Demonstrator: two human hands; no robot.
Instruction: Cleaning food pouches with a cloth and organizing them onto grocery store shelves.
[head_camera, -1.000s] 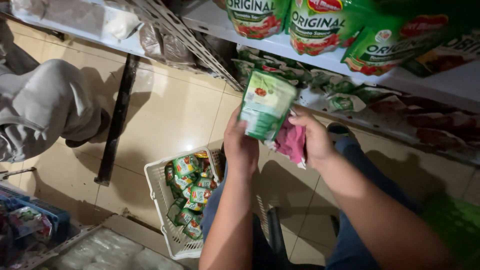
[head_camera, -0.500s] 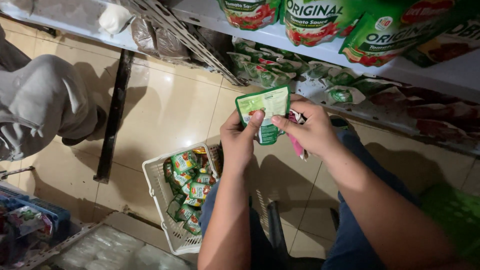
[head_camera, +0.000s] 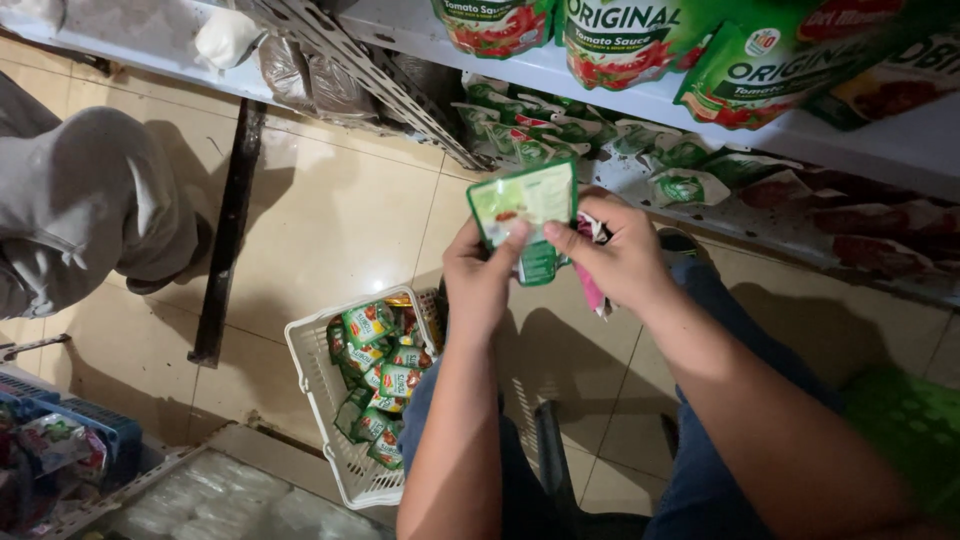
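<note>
Both hands, left hand (head_camera: 480, 275) and right hand (head_camera: 615, 255), pinch one small green sauce pouch (head_camera: 527, 215) between them, its long axis upright, the right also clutching a pink cloth (head_camera: 592, 290), above the tiled floor (head_camera: 330, 210), right of the white basket (head_camera: 310, 380) of pouches.

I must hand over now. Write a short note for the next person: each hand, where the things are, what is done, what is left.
Left hand: holds the green sauce pouch from the left, thumb on its face.
Right hand: grips the same pouch from the right, with a pink cloth tucked under the fingers.
White basket on the floor tiles, below the left arm, has many small green pouches inside.
Lower shelf ahead already has some small pouches lying on it.
Left: the pouch in hand and those in the basket are not on the shelf.
</note>
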